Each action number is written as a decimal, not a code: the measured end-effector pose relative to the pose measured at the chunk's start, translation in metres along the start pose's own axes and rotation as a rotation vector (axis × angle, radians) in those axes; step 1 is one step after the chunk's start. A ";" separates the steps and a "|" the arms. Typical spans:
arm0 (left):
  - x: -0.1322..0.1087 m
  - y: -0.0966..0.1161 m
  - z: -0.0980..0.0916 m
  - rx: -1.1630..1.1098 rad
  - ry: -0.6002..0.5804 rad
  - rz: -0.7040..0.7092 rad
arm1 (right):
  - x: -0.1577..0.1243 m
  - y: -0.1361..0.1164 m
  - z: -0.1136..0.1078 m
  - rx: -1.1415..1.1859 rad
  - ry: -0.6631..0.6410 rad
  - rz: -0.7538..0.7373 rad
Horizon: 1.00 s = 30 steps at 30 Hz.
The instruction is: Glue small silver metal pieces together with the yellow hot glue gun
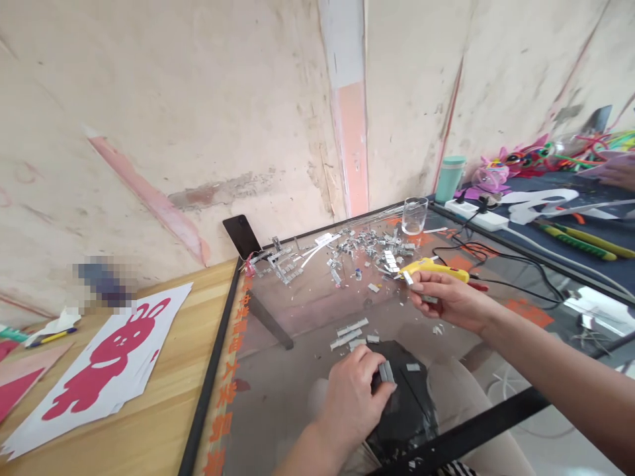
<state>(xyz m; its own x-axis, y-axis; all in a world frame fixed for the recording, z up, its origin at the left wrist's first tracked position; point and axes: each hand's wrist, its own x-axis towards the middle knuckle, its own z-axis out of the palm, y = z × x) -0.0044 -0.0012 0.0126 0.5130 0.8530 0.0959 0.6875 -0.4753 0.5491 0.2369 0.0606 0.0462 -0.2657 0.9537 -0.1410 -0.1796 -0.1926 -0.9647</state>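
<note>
My left hand (347, 390) rests low over the glass tabletop (307, 317), with thumb and fingers closed on a small grey ridged block (386, 372). Farther right, my right hand (454, 304) pinches a small silvery-grey piece (407, 278) between thumb and fingertips. Another grey bit (429, 299) shows under its curled fingers; whether it is held there I cannot tell. Just behind that hand lies a yellow glue gun (455, 272), partly covered by the fingers. Several grey strips (350, 334) lie beyond my left hand, and a heap of similar small pieces (370, 244) spreads behind.
A drinking glass (415, 217) stands at the back, near a green bottle (450, 178) and a white power strip (476, 215). Black cables (526, 264) cross the right side. A phone (241, 236) leans on the wall. Rabbit-print paper (171, 311) lies left. Another person's hand (620, 170) is far right.
</note>
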 end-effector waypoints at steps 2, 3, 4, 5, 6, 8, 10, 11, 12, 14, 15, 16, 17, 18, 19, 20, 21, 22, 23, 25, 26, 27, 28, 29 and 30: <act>0.000 0.002 0.000 0.011 0.001 -0.002 | -0.007 0.006 0.006 -0.009 -0.024 0.009; 0.000 0.003 -0.001 0.017 0.000 -0.002 | -0.009 0.008 0.009 -0.029 -0.045 0.018; 0.000 0.003 -0.001 0.020 -0.001 -0.002 | -0.010 0.008 0.013 -0.065 -0.064 0.019; 0.000 0.003 0.000 0.022 -0.001 -0.002 | -0.010 0.006 0.016 -0.121 -0.072 0.003; 0.000 0.004 0.000 0.020 -0.002 0.001 | -0.007 0.001 0.021 -0.202 -0.065 -0.032; 0.001 0.003 0.001 0.011 -0.002 0.007 | 0.009 -0.016 0.029 -0.398 0.026 -0.174; 0.002 0.003 0.001 0.005 -0.005 0.009 | 0.036 -0.038 0.036 -0.562 0.151 -0.283; 0.002 0.002 0.002 0.006 -0.008 0.009 | 0.052 -0.050 0.038 -0.575 0.190 -0.305; 0.002 0.002 0.002 0.007 -0.010 0.009 | 0.068 -0.060 0.038 -0.581 0.221 -0.316; 0.002 0.002 0.002 0.009 -0.013 0.011 | 0.094 -0.076 0.036 -0.574 0.269 -0.326; 0.001 0.002 0.001 0.010 -0.014 0.012 | 0.102 -0.080 0.034 -0.566 0.283 -0.324; 0.000 0.001 0.001 0.009 -0.017 0.013 | 0.105 -0.082 0.031 -0.556 0.284 -0.325; 0.000 0.001 0.001 0.007 -0.018 0.014 | 0.103 -0.082 0.028 -0.547 0.274 -0.322; -0.001 0.001 0.001 0.006 -0.018 0.015 | 0.097 -0.078 0.025 -0.539 0.252 -0.314; -0.001 0.001 0.001 0.004 -0.016 0.016 | 0.088 -0.073 0.021 -0.534 0.227 -0.301; -0.001 0.000 0.001 0.000 -0.012 0.017 | 0.076 -0.064 0.016 -0.536 0.198 -0.284; -0.002 0.000 0.001 -0.002 -0.007 0.016 | 0.063 -0.055 0.012 -0.543 0.174 -0.259; -0.002 0.000 0.001 -0.003 -0.003 0.015 | 0.048 -0.043 0.009 -0.553 0.151 -0.232; -0.001 -0.001 0.001 -0.002 0.000 0.014 | 0.034 -0.031 0.006 -0.570 0.122 -0.194; -0.001 -0.001 0.001 0.001 0.003 0.013 | 0.007 -0.006 0.003 -0.686 0.071 -0.104; -0.001 -0.001 0.002 0.004 0.002 0.012 | -0.005 0.005 0.004 -0.752 0.058 -0.067; -0.001 0.000 0.002 0.007 0.000 0.010 | -0.015 0.014 0.005 -0.801 0.053 -0.056; -0.001 0.000 0.002 0.011 -0.003 0.008 | -0.023 0.022 0.008 -0.840 0.046 -0.049; -0.001 0.000 0.001 0.015 -0.006 0.004 | -0.030 0.028 0.011 -0.874 0.041 -0.036; 0.000 0.000 0.001 0.019 -0.010 0.001 | -0.035 0.033 0.015 -0.904 0.041 -0.024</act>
<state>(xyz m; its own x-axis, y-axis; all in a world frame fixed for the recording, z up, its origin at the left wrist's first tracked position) -0.0040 -0.0017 0.0116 0.5188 0.8503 0.0883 0.6966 -0.4803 0.5330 0.2265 0.0174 0.0229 -0.2348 0.9658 -0.1096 0.6326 0.0662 -0.7717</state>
